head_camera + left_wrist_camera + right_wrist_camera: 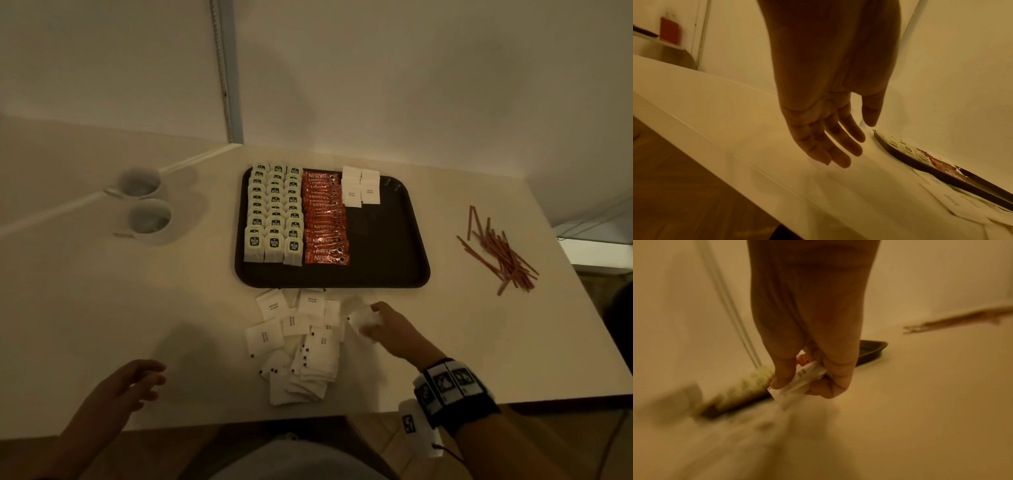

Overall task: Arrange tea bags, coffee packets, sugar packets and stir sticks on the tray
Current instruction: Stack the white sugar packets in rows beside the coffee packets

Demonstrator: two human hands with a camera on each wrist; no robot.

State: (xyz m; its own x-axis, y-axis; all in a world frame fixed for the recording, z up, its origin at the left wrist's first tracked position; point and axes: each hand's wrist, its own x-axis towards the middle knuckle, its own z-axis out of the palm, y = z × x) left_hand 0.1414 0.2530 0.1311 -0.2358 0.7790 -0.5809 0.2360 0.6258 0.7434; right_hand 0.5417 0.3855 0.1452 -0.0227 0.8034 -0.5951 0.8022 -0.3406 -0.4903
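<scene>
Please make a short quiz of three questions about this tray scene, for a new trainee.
1. True or false: the stir sticks already lie on the tray.
2. What does the right hand hold? A) sugar packets B) a mug C) a tea bag
3. Fill in: the left hand is ___ and holds nothing.

Key: 1 false, they lie on the table right of the tray; 2 A; 3 open.
</scene>
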